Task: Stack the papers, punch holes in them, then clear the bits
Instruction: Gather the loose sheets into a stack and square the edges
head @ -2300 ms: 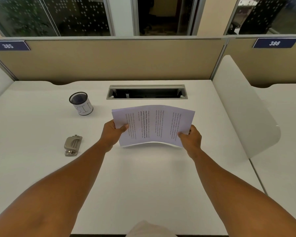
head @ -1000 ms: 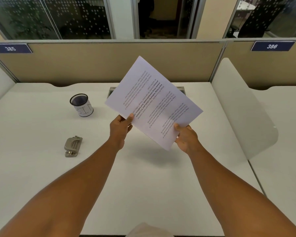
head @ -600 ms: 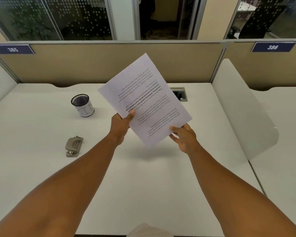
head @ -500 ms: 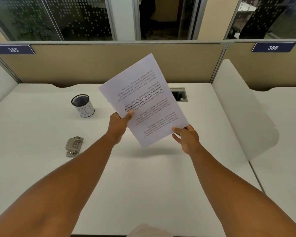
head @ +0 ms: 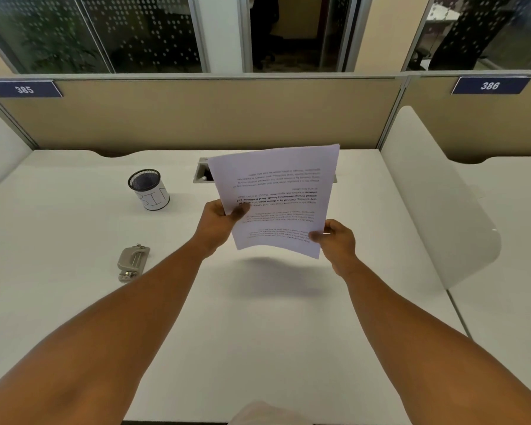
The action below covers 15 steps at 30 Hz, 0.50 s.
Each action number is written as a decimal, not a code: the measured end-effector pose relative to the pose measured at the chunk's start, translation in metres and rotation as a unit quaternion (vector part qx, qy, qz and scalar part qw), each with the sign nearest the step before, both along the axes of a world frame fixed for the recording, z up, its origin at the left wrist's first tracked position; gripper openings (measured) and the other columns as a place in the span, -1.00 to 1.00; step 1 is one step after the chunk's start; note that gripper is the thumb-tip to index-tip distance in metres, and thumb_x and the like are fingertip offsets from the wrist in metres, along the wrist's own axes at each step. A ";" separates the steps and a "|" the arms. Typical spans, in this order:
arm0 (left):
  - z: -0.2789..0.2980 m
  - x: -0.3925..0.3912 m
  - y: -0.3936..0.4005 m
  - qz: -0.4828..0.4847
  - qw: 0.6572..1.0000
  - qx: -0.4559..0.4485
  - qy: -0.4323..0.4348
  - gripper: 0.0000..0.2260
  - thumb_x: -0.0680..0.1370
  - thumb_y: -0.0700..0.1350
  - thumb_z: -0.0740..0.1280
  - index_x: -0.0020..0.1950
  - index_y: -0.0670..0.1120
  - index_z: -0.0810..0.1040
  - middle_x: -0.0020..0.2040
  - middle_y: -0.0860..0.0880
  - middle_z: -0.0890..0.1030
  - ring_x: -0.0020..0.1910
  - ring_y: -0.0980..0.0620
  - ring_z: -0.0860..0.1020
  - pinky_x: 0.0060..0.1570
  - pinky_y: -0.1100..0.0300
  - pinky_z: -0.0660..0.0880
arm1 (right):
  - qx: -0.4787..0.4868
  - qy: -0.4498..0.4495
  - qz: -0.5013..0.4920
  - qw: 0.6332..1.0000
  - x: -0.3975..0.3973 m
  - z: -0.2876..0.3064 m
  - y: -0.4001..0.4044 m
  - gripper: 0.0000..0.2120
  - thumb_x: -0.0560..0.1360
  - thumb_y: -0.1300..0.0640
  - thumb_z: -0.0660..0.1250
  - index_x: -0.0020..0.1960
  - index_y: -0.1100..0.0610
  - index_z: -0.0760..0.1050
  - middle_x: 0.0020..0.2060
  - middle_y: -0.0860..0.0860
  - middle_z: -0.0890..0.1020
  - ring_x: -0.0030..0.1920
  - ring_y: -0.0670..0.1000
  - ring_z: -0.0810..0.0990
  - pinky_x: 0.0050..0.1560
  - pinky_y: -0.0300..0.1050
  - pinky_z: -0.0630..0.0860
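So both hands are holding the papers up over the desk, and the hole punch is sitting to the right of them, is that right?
Not quite. The head view shows the hole punch lying on the desk to the left of the papers, not the right. The rest holds: the left hand and the right hand both grip the papers above the desk.
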<state>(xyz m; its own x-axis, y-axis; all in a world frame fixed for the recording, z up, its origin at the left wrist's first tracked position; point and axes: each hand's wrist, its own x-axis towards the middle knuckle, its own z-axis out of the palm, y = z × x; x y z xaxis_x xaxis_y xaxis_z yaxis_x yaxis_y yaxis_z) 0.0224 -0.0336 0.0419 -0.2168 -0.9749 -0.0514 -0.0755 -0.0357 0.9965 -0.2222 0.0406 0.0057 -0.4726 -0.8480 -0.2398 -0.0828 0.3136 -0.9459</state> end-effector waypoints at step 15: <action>-0.010 -0.004 0.004 -0.013 0.998 -0.009 -0.059 -0.81 0.55 -0.07 0.40 0.16 0.08 0.58 0.04 0.11 0.65 -0.03 0.10 0.62 -0.27 0.37 0.54 | 0.009 0.097 0.027 0.995 0.001 -0.003 0.001 -0.80 0.48 0.24 0.40 0.10 0.12 0.59 0.06 0.08 0.67 -0.01 0.11 0.59 -0.05 -0.16 0.50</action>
